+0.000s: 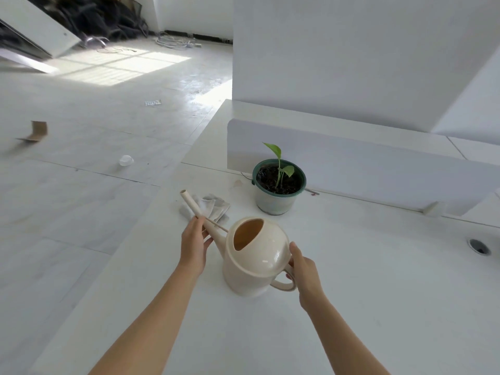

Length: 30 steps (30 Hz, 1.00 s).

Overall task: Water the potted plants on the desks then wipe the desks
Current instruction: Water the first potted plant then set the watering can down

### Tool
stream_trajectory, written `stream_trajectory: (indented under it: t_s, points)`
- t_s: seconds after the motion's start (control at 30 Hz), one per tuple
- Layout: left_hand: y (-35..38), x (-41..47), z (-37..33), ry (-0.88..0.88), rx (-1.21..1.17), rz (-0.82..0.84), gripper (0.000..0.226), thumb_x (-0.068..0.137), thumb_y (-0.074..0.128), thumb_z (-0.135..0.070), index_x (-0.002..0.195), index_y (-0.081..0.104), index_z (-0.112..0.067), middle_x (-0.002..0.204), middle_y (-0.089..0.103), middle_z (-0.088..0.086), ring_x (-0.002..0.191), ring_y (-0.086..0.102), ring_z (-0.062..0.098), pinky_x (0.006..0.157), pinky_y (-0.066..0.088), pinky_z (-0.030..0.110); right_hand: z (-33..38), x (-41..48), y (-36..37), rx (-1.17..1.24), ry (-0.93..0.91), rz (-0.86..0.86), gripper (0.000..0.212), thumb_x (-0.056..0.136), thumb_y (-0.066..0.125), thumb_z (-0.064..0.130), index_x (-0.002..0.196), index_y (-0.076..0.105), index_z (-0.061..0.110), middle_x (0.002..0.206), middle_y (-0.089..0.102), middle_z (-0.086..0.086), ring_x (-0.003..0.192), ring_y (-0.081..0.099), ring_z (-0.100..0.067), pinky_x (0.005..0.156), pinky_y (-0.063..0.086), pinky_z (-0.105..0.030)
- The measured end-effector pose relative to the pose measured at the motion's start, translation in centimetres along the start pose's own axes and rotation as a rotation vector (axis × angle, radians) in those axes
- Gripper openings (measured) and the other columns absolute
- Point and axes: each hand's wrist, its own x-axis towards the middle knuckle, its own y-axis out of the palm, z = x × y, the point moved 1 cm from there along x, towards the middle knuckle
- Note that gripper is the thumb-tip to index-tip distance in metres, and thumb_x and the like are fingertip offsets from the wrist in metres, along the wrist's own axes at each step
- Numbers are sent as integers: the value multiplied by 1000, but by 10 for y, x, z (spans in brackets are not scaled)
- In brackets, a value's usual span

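A cream watering can [254, 258] stands on the white desk [365, 307], its long spout pointing up and to the left. My right hand [304, 272] grips the can's handle at its right side. My left hand [194, 243] holds the spout near its base. Behind the can stands a small potted plant [278, 185], a green-rimmed pot of dark soil with a thin green seedling. A crumpled grey-white cloth [213, 207] lies on the desk behind the spout, left of the pot.
A low white divider panel [351, 158] runs behind the pot. A round cable hole [479, 246] is in the desk at the right. On the floor to the left lie a plastic cup [126, 160] and a piece of cardboard [36, 131].
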Motion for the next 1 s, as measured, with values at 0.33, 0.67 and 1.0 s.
stream_trajectory:
  t_s: [0.33,0.67,1.0]
  points:
    - [-74,19,-44,70,-66,-206,21,96,39,-22,113,51,-15,114,55,10,105,54,25,93,43,40,17,4,89,-106,-57,229,44,93,39,43,59,47,15,66,49,3,65,45,-10,57,36,-22]
    - [-109,37,-48,53,-104,-266,22,96,41,-22,113,48,-10,87,49,2,100,48,24,91,40,39,11,6,128,-160,-43,315,44,91,43,41,84,58,0,79,54,-3,73,52,-10,58,37,-18]
    - [-122,45,-37,-5,-101,-263,45,96,42,-22,136,36,-4,86,49,1,102,46,23,105,36,45,13,6,135,-251,-126,347,30,89,49,34,71,38,12,72,35,-3,67,34,-13,59,31,-28]
